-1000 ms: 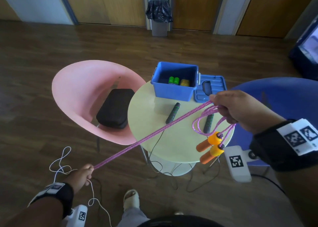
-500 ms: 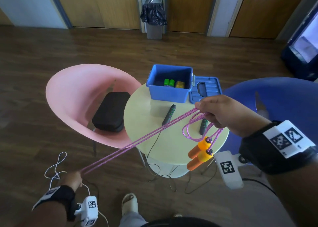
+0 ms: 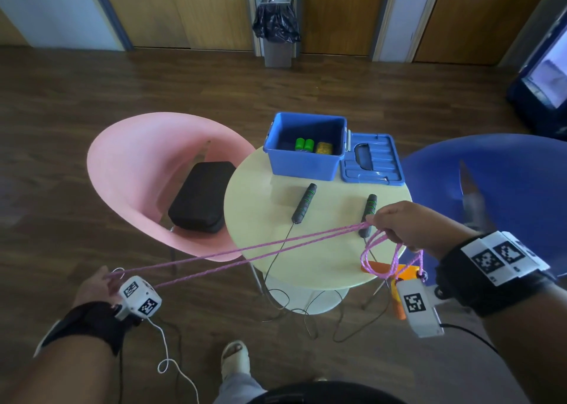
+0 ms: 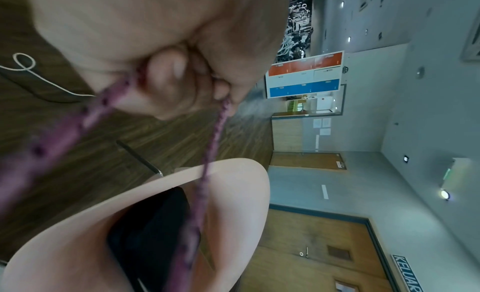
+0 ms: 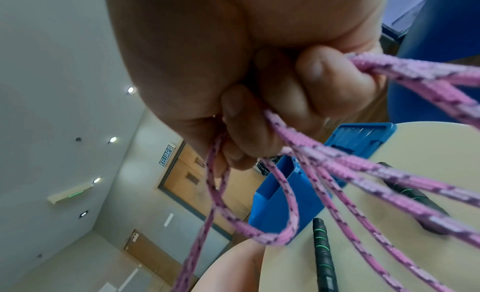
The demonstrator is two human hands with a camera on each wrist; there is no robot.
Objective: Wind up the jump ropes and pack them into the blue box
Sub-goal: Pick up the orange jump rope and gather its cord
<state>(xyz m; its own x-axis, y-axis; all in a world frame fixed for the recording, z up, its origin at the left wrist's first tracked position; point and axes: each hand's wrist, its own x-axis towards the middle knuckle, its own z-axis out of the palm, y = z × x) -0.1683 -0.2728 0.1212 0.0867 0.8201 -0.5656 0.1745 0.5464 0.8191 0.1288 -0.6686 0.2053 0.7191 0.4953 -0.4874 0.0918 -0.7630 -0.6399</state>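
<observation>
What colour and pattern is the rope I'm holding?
The rope is pink, braided, with dark purple flecks; the right wrist view shows it best.

Left hand (image 3: 95,285): low at the person's left, fingers curled in a grip on a bend of pink rope (image 3: 245,247).
Right hand (image 3: 408,225): raised, fingers curled, its grip on several rope loops.

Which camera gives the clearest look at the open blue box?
The head view: the blue box stands whole on the round table, its inside visible. The right wrist view catches only one blue wall behind rope strands. The left wrist view misses it entirely.
</observation>
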